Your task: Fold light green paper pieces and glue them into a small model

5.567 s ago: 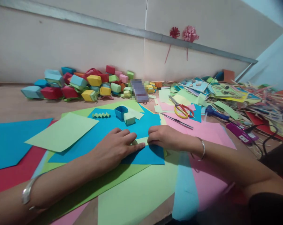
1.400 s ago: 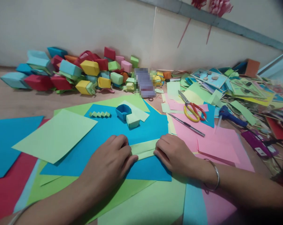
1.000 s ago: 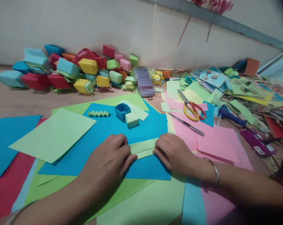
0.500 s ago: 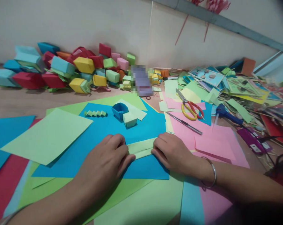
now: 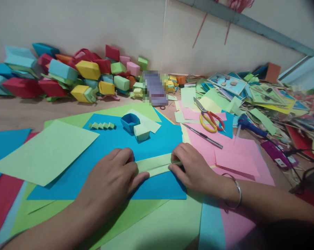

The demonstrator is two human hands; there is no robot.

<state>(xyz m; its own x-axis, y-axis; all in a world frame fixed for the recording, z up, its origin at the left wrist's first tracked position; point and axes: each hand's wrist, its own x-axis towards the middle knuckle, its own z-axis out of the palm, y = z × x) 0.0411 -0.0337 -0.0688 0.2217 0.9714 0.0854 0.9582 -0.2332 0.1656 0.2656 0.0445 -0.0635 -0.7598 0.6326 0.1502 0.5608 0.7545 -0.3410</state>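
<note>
A narrow folded strip of light green paper point(image 5: 153, 165) lies on a blue sheet point(image 5: 115, 149) in front of me. My left hand point(image 5: 112, 180) presses down on the strip's left end, fingers curled over it. My right hand point(image 5: 190, 166) pinches the strip's right end, fingers bent and closed on it. Just beyond the strip stand a small blue paper box point(image 5: 130, 122), a small light green paper box point(image 5: 142, 132) and a zigzag-folded green strip point(image 5: 101, 125).
A light green square sheet point(image 5: 42, 151) lies to the left. Pink sheets point(image 5: 235, 159), scissors with yellow and red handles point(image 5: 208, 119), a slim craft knife point(image 5: 203, 131) and a blue tool point(image 5: 250, 125) lie to the right. Coloured paper boxes point(image 5: 68, 74) are piled by the wall.
Over the last seconds the green paper went from nearly hidden under my hands to a long folded strip held at both ends. My view has drifted slightly right; my right fingers now pinch the strip's end.
</note>
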